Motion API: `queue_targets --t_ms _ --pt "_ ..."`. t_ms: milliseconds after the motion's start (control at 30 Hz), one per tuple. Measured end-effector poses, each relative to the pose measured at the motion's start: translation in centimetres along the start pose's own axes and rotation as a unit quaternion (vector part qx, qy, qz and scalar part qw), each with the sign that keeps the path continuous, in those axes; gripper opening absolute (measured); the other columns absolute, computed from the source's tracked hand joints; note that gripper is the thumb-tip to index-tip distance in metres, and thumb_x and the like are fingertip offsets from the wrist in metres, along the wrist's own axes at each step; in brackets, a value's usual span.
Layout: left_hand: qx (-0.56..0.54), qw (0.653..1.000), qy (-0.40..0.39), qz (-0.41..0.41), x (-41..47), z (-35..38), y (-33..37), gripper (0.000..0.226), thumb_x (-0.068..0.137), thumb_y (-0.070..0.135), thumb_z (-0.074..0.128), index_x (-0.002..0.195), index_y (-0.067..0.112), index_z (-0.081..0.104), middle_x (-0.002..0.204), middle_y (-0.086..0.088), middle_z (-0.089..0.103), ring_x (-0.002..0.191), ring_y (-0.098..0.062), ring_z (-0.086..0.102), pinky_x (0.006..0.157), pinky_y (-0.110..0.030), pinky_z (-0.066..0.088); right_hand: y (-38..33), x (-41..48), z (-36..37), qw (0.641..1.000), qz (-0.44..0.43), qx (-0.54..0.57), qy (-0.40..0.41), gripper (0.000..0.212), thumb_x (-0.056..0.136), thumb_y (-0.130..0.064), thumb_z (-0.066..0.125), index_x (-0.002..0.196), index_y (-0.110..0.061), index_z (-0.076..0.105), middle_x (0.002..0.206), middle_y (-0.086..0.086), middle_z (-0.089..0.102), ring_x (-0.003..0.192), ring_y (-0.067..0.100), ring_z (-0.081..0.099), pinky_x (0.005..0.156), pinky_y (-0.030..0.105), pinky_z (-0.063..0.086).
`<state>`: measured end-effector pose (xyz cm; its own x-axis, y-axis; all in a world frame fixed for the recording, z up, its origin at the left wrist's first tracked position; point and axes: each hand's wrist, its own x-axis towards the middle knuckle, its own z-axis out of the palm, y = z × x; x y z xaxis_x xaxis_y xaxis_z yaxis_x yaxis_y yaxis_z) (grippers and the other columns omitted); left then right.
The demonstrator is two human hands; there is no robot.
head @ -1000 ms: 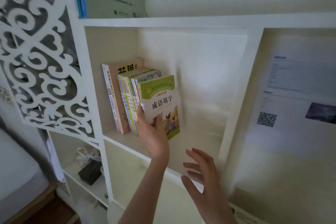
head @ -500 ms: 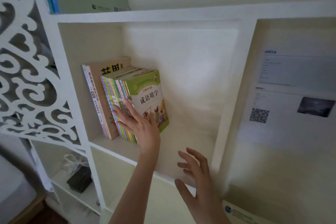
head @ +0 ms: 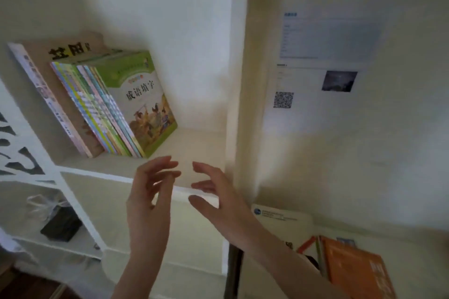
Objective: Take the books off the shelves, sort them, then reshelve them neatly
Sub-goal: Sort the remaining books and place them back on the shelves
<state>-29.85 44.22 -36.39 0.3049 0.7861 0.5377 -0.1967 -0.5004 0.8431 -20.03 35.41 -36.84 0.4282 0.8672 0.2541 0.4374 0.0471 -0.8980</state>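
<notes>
A row of books leans to the left in the white shelf compartment [head: 116, 167]. The outermost is a green-covered book [head: 143, 99] with Chinese characters and a painted scene. Behind it stand several thin colourful books [head: 97, 109], a tan book [head: 73, 51] and a white-spined book [head: 46, 94]. My left hand [head: 150, 196] hovers in front of the shelf edge, fingers relaxed, holding nothing. My right hand [head: 218, 201] is beside it, fingers spread and empty. Neither hand touches a book.
A printed sheet with a QR code [head: 283, 99] hangs on the wall at right. Below it lie an orange book [head: 357, 272] and a white booklet [head: 279, 221]. A black object [head: 60, 227] sits on the lower left shelf. A carved white panel [head: 17, 153] stands at far left.
My left hand has come off the green book and drawn back in front of the shelf edge. My right hand rose beside it. The view shifted right and down.
</notes>
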Motion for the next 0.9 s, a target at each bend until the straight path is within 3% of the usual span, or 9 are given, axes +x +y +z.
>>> queue_targets --t_ms 100,233,333,433,500,600,700,800,900 --pt "-0.035 0.997 -0.067 -0.034 -4.3 0.9 0.0 0.045 0.090 -0.011 0.050 0.099 0.032 0.059 0.098 0.003 0.068 0.085 -0.016 0.068 0.076 -0.026 0.054 0.6 -3.8 -1.7 0.999 0.019 0.025 0.008 0.045 0.095 -0.012 0.058 0.137 -0.022 0.046 0.134 -0.009 0.051 0.114 -0.004 0.054 0.101 0.011 0.038" --pt "-0.045 0.982 -0.171 -0.069 -10.1 3.8 -1.0 0.033 0.084 0.009 0.054 0.092 0.039 0.062 0.089 0.008 0.069 0.076 -0.011 0.067 0.069 -0.020 0.054 4.8 -10.6 -5.0 0.990 0.093 0.018 0.107 0.033 0.094 -0.008 0.058 0.123 -0.025 0.056 0.116 -0.011 0.061 0.105 0.003 0.061 0.097 0.019 0.045" --pt "0.003 0.952 -0.294 -0.088 -13.6 6.7 -3.8 0.029 0.083 0.024 0.052 0.100 0.046 0.060 0.102 0.020 0.064 0.095 -0.001 0.062 0.081 -0.011 0.047 10.4 -15.1 -7.4 0.960 0.205 0.015 0.187 0.033 0.092 -0.020 0.063 0.122 -0.033 0.055 0.126 -0.014 0.055 0.115 0.001 0.055 0.097 0.024 0.046" --pt "0.116 0.906 -0.395 -0.102 -16.2 8.7 -7.3 0.040 0.078 0.052 0.043 0.117 0.049 0.048 0.127 0.030 0.043 0.119 0.003 0.045 0.102 -0.022 0.037 14.0 -18.1 -8.7 0.907 0.350 0.068 0.226 0.053 0.086 -0.039 0.068 0.133 -0.033 0.043 0.132 -0.014 0.048 0.124 0.009 0.048 0.096 0.025 0.047" --pt "0.168 0.887 -0.398 -0.163 -17.1 9.7 -9.2 0.058 0.079 0.058 0.048 0.132 0.040 0.037 0.138 0.015 0.036 0.126 -0.009 0.040 0.107 -0.036 0.036 14.9 -18.9 -8.8 0.876 0.408 0.135 0.219 0.051 0.086 -0.039 0.066 0.129 -0.032 0.040 0.120 -0.015 0.053 0.106 0.003 0.056 0.078 0.016 0.052" --pt "0.203 0.864 -0.349 -0.300 -16.6 11.0 -10.5 0.068 0.086 0.033 0.066 0.144 0.020 0.033 0.148 -0.008 0.030 0.131 -0.029 0.038 0.107 -0.047 0.035 16.1 -19.1 -8.6 0.858 0.441 0.187 0.183 0.052 0.083 -0.041 0.069 0.124 -0.031 0.039 0.110 -0.019 0.053 0.092 -0.005 0.054 0.066 0.009 0.049" --pt "0.244 0.853 -0.312 -0.339 -15.4 11.6 -10.8 0.069 0.085 0.026 0.067 0.144 0.012 0.034 0.143 -0.017 0.035 0.127 -0.037 0.040 0.104 -0.047 0.034 17.2 -18.0 -8.2 0.859 0.444 0.191 0.167 0.057 0.084 -0.035 0.071 0.129 -0.033 0.037 0.108 -0.019 0.053 0.095 -0.002 0.056 0.071 0.014 0.053" --pt "0.215 0.839 -0.324 -0.381 -15.0 11.8 -10.9 0.050 0.094 0.029 0.054 0.138 0.013 0.039 0.129 -0.009 0.049 0.115 -0.032 0.050 0.093 -0.039 0.038 18.1 -16.8 -7.8 0.866 0.458 0.142 0.145 0.078 0.079 -0.038 0.075 0.142 -0.037 0.030 0.126 -0.011 0.051 0.115 0.013 0.053 0.097 0.033 0.050" --pt "0.255 0.812 -0.336 -0.404 -14.9 11.8 -11.6 0.050 0.095 0.039 0.049 0.136 0.013 0.040 0.128 -0.012 0.056 0.112 -0.033 0.054 0.096 -0.041 0.040 18.7 -16.3 -7.6 0.877 0.454 0.088 0.133 0.079 0.079 -0.035 0.075 0.139 -0.045 0.024 0.123 -0.014 0.043 0.116 0.011 0.048 0.098 0.033 0.048"
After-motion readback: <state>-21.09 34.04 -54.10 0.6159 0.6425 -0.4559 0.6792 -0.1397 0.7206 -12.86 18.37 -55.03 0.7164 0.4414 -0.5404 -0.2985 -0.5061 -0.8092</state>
